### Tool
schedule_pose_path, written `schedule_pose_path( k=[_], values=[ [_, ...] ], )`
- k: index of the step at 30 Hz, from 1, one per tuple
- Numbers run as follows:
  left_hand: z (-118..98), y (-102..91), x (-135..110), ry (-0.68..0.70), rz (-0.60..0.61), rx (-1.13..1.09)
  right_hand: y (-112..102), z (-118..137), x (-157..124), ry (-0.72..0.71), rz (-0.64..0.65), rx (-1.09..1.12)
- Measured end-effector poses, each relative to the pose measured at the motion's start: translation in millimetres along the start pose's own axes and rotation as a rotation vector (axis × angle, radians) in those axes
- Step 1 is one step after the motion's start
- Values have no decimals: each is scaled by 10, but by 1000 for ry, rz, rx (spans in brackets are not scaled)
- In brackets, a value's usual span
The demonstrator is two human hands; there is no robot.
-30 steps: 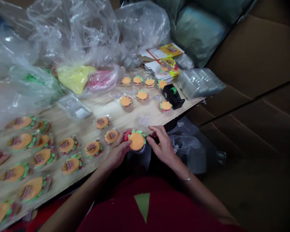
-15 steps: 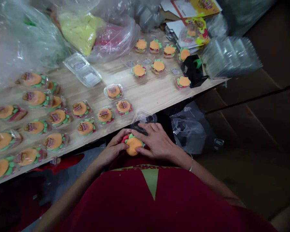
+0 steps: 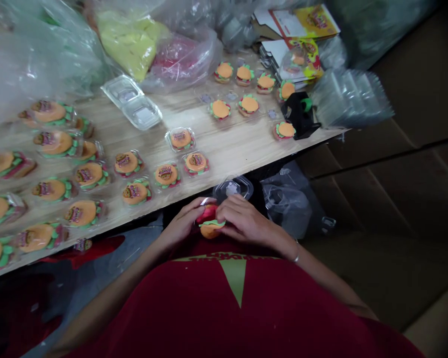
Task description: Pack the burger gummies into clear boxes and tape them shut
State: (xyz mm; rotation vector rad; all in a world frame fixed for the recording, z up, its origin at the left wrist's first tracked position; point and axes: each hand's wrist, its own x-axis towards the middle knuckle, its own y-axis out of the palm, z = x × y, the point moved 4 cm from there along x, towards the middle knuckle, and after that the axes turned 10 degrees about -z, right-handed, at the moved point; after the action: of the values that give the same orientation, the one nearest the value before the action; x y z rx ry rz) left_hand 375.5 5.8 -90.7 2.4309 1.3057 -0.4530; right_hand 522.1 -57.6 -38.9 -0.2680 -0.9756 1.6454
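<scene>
A soft toy burger (image 3: 212,229) is between my two hands in front of my red shirt, with its orange bun tilted toward me and its green and red layers showing. My left hand (image 3: 182,221) is closed on its left side, where a bit of clear plastic glints by the fingers. My right hand (image 3: 246,218) pinches the green layer and bun from the right, fingers curled. Just past my right hand, at the table edge, is an open clear plastic lid (image 3: 242,185) with a pale label; its lower part is hidden behind my hands.
Several toy burgers in clear boxes (image 3: 166,175) cover the table's left side. Other burgers (image 3: 249,104) stand further back by a black tape dispenser (image 3: 300,114). An open clamshell (image 3: 144,112), stacked clear trays (image 3: 353,99), printed cartons (image 3: 294,22) and bags of yellow pieces (image 3: 130,42) lie around.
The burger's bun has tipped toward me, baring more of the red layer. My right fingers have curled in from lying extended across its top. The view has shifted slightly.
</scene>
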Motion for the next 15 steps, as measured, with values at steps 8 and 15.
schedule_pose_path(
  k=[8,15],
  values=[
    [55,24,41,92,-26,48,30,5,67,26,-41,94],
    [0,0,17,127,-54,120,58,-13,96,95,-6,88]
  ],
)
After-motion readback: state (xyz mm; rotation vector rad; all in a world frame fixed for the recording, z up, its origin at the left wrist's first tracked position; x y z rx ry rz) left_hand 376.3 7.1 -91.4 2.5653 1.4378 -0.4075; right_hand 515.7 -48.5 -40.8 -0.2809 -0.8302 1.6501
